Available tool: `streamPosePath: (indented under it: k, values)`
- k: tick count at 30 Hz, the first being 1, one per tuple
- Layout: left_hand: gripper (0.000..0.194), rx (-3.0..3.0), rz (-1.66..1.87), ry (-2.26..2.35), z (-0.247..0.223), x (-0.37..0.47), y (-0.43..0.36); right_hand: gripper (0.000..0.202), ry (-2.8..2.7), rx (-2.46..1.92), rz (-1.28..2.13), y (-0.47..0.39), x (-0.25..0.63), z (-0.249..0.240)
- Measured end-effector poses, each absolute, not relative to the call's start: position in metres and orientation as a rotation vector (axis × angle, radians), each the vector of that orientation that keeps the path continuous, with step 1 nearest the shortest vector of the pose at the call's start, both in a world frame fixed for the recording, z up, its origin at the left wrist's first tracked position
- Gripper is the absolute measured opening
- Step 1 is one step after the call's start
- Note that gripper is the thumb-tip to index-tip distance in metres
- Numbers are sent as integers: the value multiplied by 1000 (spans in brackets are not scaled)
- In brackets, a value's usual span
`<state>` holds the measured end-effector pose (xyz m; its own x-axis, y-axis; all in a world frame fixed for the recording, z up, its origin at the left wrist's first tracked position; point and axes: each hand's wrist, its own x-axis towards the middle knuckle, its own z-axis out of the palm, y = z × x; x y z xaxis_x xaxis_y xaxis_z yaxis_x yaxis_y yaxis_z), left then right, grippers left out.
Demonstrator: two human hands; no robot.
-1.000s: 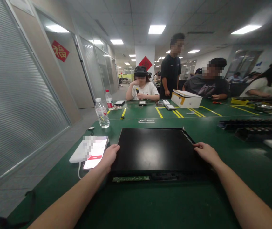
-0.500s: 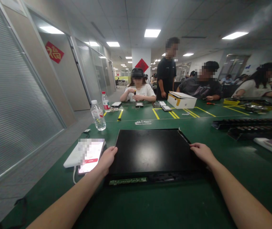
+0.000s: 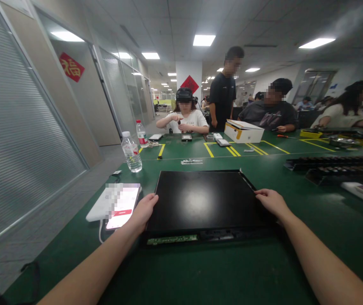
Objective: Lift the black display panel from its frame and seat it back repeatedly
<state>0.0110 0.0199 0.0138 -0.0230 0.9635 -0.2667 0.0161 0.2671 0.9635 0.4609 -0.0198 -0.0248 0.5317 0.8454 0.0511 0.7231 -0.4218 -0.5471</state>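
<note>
A black LCD panel (image 3: 197, 199) lies face up in front of me, its surface reflecting a bright patch. It rests in or on a dark frame (image 3: 243, 234) whose near edge shows below it. A green circuit board (image 3: 172, 240) runs along the left part of that edge. My left hand (image 3: 145, 208) is closed on the panel's left side, thumb on top. On the opposite side, my right hand (image 3: 272, 203) pinches the right edge. The undersides of both grips are hidden.
Left of the panel are a phone (image 3: 123, 207) and a white device with a cable. Water bottles (image 3: 132, 153) stand behind them. Long black slotted strips (image 3: 337, 173) lie at right. A white box (image 3: 244, 132) and several people are across the green table.
Both hands keep their hold, and the panel stays almost in place while the view shifts slightly. Across the table, the seated person in white has raised one hand and elbow a little.
</note>
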Motion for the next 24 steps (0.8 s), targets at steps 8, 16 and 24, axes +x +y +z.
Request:
streamPosePath:
  k: [8,16,24]
  values:
    - [25,855,956,1229,14,10,20,30,-1261,-2280,324,-20,460,-24]
    - [42,939,1035,1262,4,8,20,31,-1281,-2280,329,-20,460,-22]
    - [52,1174,1109,1168,-6,-1,26,31,-1296,-2239,327,-18,466,-31]
